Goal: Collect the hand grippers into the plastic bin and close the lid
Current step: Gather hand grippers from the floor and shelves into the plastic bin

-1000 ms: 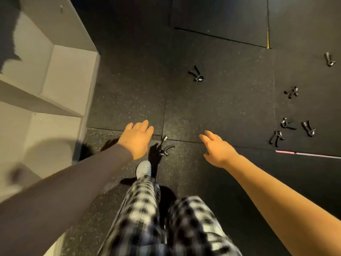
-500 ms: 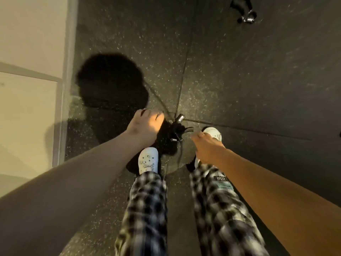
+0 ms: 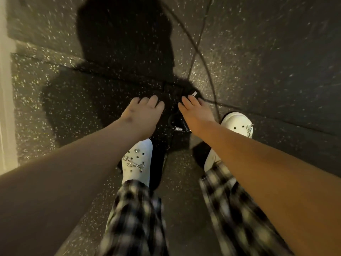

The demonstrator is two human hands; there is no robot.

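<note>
Between the shoes, the hand gripper (image 3: 180, 124) lies on the floor (image 3: 276, 71). Right hand (image 3: 196, 113) covers it, grasp unclear; left hand (image 3: 143, 112) is empty, fingers spread. Next: secure and lift.

black speckled floor (image 3: 276, 52), white clogs (image 3: 138, 163), black-and-white plaid trousers (image 3: 136, 218), black hand gripper (image 3: 175, 121).

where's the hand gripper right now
The black hand gripper with the metal spring lies on the speckled floor between both hands, partly under the right hand, ahead of the white shoes.
</note>
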